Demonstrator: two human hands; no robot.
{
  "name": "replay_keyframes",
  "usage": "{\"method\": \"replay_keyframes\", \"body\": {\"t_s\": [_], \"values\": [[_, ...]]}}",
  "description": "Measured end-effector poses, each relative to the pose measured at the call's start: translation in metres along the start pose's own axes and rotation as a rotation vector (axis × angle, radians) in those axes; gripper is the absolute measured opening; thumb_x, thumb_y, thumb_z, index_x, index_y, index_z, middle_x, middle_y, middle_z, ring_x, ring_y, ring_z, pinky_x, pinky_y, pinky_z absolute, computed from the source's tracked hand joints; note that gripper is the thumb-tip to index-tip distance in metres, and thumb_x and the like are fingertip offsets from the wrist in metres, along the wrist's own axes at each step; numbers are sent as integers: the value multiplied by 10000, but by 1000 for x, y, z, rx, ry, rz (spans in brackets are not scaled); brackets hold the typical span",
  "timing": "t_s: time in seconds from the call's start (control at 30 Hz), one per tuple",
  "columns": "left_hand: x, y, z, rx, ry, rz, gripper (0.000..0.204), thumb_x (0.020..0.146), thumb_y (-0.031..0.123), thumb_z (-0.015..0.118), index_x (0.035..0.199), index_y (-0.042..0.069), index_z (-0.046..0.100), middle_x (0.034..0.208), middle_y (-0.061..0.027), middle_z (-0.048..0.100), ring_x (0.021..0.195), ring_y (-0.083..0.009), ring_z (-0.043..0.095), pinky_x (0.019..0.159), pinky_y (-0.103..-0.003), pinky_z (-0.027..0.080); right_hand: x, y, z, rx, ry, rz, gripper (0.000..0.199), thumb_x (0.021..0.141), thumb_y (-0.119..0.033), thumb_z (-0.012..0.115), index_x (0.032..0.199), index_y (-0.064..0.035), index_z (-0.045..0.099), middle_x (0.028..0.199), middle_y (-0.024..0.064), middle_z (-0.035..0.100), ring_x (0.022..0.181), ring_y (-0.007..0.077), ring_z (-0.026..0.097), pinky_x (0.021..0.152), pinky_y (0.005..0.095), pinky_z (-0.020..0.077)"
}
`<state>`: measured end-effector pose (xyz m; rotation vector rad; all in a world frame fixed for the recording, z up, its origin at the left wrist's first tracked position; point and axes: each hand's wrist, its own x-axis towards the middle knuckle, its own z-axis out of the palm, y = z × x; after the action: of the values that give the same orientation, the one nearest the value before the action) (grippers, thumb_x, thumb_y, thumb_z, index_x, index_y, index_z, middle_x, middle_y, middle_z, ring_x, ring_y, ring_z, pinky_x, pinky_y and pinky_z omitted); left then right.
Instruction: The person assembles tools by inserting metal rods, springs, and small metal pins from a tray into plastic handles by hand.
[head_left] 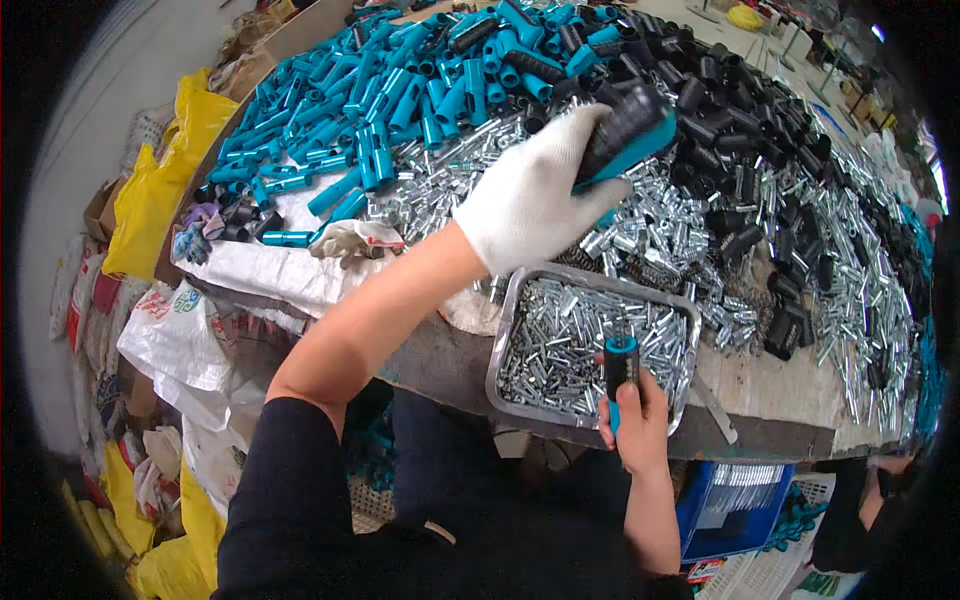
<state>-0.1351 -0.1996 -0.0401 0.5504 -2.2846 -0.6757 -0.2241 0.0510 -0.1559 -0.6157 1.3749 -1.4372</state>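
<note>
My left hand (530, 195), in a white knit glove, reaches over the pile on the table. It is closed around a black-and-teal tubular part (632, 130), blurred, with a ribbed black sleeve. My bare right hand (643, 425) grips a black-and-teal cylindrical part (621, 365), held upright with a teal ring and a thin metal piece at its top. Below this hand is a metal tray (505, 345) filled with small silvery pins and screws. Beyond the tray lie loose silvery metal fittings (655, 225).
Teal tubes (385, 90) are heaped at the back left, black sleeves (720, 90) at the back right. Silvery rods (860, 290) spread along the right. A flat metal strip (714, 408) lies beside the tray. A blue bin (730, 510) stands under the table edge; yellow sacks (160, 190) are at left.
</note>
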Motion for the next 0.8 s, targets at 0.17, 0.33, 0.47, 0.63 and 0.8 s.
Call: {"method": "replay_keyframes", "body": {"t_s": [0.17,0.33,0.47,0.63,0.8], "values": [[-26,47,-13,-175,-126,-169,599,891,226,607,1355,-69,369,994,-274,620,959,-335,649,844,-375,493,-7,-4,4,-31,-14,-73,308,966,-271,551,1094,8,538,652,19,527,451,59,445,401,221,337],[-37,56,-15,-264,-302,-285,587,882,236,611,1334,-70,393,984,-281,621,935,-346,653,834,-392,495,-22,-4,4,-221,8,-117,340,937,-245,597,1155,14,566,690,26,578,566,78,511,505,246,402],[-54,70,1,-47,-243,-249,516,865,214,611,1268,-63,448,933,-304,633,885,-443,647,773,-453,509,-28,-6,13,-445,54,-241,365,912,-222,636,1183,15,574,706,22,589,611,119,534,570,279,434],[-63,72,19,-16,-112,-281,366,818,190,642,1064,-45,506,841,-293,629,830,-454,640,732,-480,506,-34,-11,30,-602,292,-444,319,902,-190,660,1138,14,596,704,31,593,598,126,536,560,277,425],[-69,64,20,-371,-31,-165,331,737,138,655,1026,5,565,797,-174,644,746,-321,662,694,-385,508,-46,-21,22,46,-107,86,455,965,-384,551,1203,4,555,632,27,523,464,90,458,433,239,353]]}}
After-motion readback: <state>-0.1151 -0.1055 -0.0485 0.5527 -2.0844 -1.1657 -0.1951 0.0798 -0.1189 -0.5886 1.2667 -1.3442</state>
